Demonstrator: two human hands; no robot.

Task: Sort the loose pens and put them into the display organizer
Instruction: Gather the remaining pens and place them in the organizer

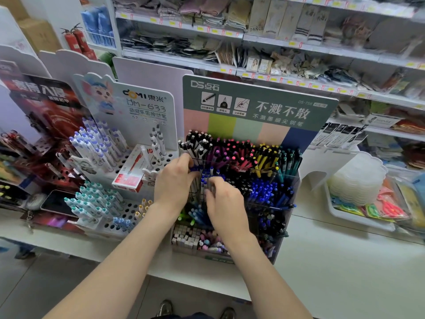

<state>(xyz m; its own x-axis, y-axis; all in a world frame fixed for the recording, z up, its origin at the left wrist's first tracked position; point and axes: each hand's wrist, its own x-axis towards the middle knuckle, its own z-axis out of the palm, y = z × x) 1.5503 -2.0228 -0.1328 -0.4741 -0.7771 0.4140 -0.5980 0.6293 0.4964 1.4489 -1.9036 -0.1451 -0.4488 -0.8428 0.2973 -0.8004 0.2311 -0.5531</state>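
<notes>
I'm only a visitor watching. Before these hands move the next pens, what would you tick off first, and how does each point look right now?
1. Left hand grips the blue-capped pens: ok.
2. Right hand has a firm hold on pens: cannot tell, its fingers are buried among them.
3. Free room in the compartment below the hands: cannot tell, hidden.
4. Organizer stands upright on the shelf: ok.
5. Same-coloured pens nearby to match: ok, blue pens fill the compartment to the right.
</notes>
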